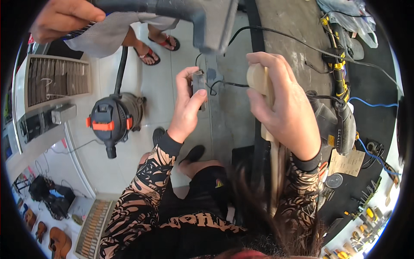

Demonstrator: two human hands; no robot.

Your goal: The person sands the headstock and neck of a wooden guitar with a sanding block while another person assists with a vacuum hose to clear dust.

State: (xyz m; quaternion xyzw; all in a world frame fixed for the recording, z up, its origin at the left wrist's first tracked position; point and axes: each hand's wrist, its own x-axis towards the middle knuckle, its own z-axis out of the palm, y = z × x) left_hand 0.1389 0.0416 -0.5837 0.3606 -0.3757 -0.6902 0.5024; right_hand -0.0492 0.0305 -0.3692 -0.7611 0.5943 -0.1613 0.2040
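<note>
My left hand point(186, 103) is closed around a small dark grey rectangular block point(199, 86), held upright between thumb and fingers above the floor. To its right, my right hand point(284, 101) curls its fingers and thumb around a long pale wooden piece point(257, 78) with a rounded far end. The wooden piece runs back toward me along the bench edge; my palm hides part of it. Beyond both hands, a grey vacuum nozzle point(213, 26) hangs over the gap. Another person's hand point(64, 17) is at the far left, near its dark tube.
A black and orange vacuum cleaner point(114, 121) stands on the tiled floor at left. On the bench point(297, 39) at right, a black cable point(302, 39) crosses beside clamps point(338, 56) and a dark power tool point(343, 125). The other person's sandalled feet point(148, 56) stand beyond.
</note>
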